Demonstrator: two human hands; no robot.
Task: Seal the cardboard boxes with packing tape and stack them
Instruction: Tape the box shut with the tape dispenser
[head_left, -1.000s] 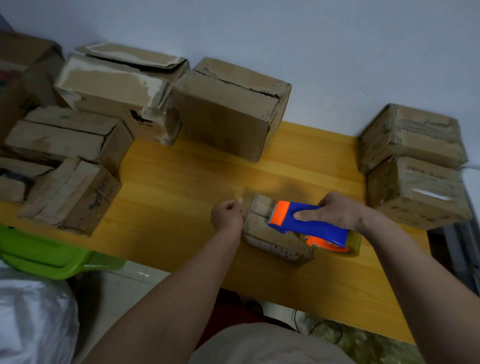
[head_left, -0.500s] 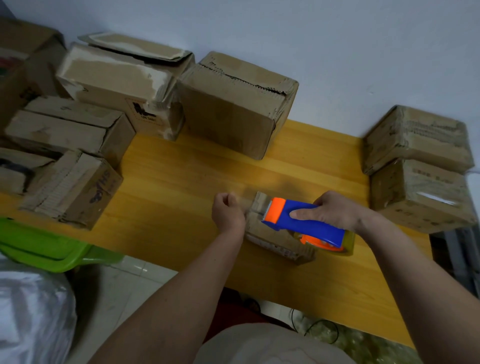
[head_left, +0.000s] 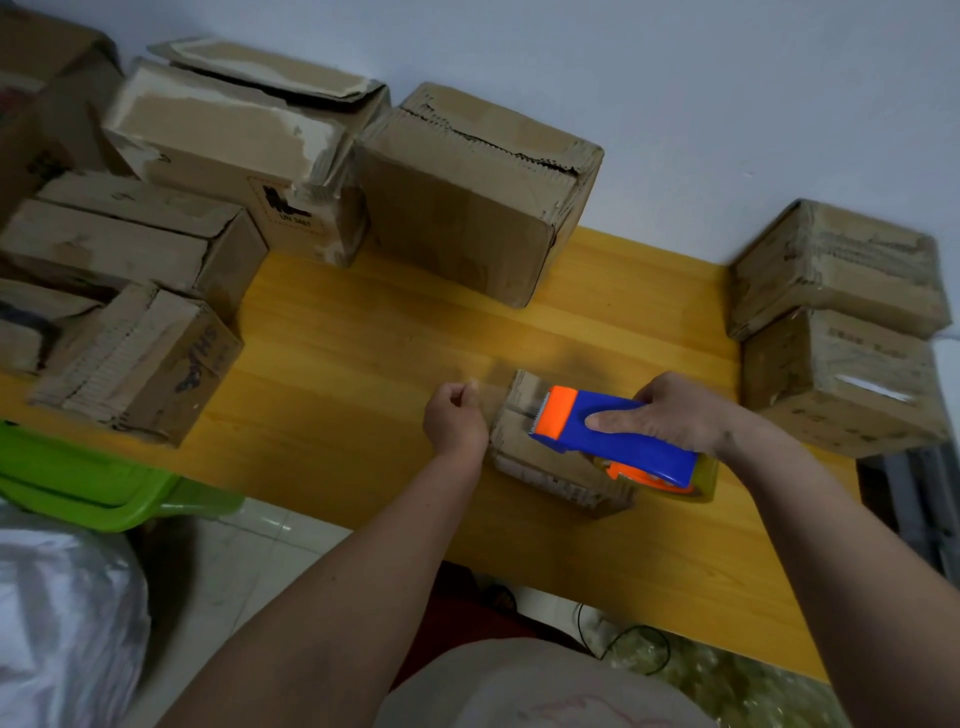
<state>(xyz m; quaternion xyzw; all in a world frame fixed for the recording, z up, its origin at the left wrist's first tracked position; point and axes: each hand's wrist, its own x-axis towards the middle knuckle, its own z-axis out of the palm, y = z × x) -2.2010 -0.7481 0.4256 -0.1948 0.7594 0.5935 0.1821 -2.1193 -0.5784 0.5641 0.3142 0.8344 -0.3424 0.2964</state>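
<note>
A small cardboard box lies near the front edge of the yellow wooden table. My right hand grips a blue and orange tape dispenser held over the box top. My left hand sits at the box's left end and pinches the free end of clear tape, which stretches from the dispenser's cutter across to my fingers. The roll of tape shows at the dispenser's right end.
Several worn cardboard boxes crowd the left and back: a large one against the wall, another left of it. Two boxes are stacked at the right. A green plastic bin and a white bag stand below left.
My left hand has drawn the tape end slightly left and up off the box end. The dispenser has stayed over the box, and my view has shifted a little.
</note>
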